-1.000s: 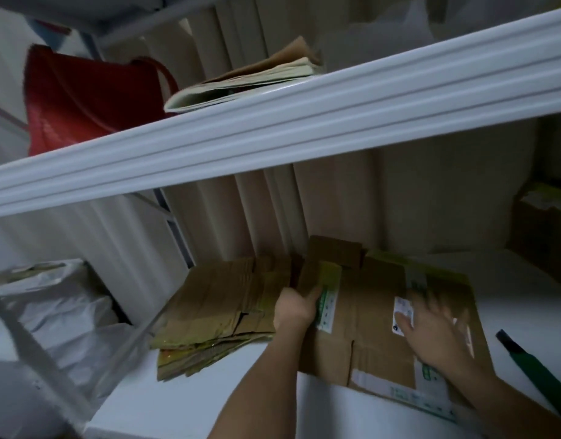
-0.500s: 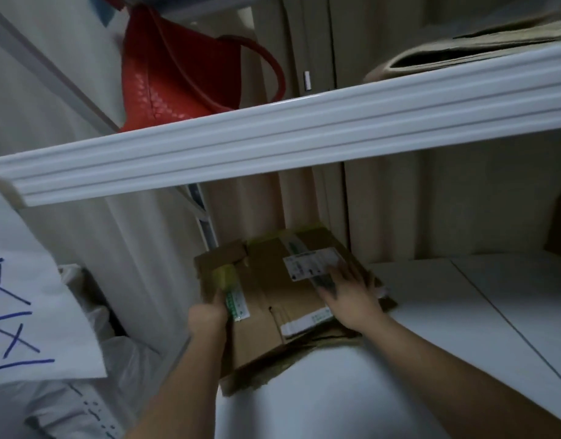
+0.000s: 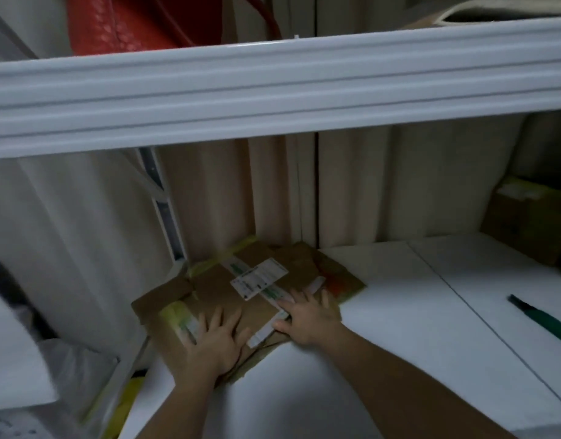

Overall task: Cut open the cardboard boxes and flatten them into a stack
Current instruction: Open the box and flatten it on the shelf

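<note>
A flattened brown cardboard box [image 3: 222, 289] with a white shipping label [image 3: 258, 278] and yellow-green tape lies on top of a stack of flattened cardboard [image 3: 342, 280] at the left end of the white table [image 3: 383, 312]. My left hand [image 3: 216, 339] presses flat on its near left part, fingers spread. To its right, my right hand [image 3: 307, 316] presses flat on the box beside the label. A green-handled cutter [image 3: 542, 321] lies on the table at the far right.
A white shelf edge [image 3: 273, 90] crosses the view overhead, with a red bag [image 3: 140, 23] on it. Beige curtains [image 3: 352, 191] hang behind the table. An unflattened brown box [image 3: 532, 217] stands at the back right. White bags [image 3: 67, 369] lie left of the table.
My left hand has let go of the box's left edge and now lies flat on top. The box has settled squarely onto the stack, and the view has shifted right.
</note>
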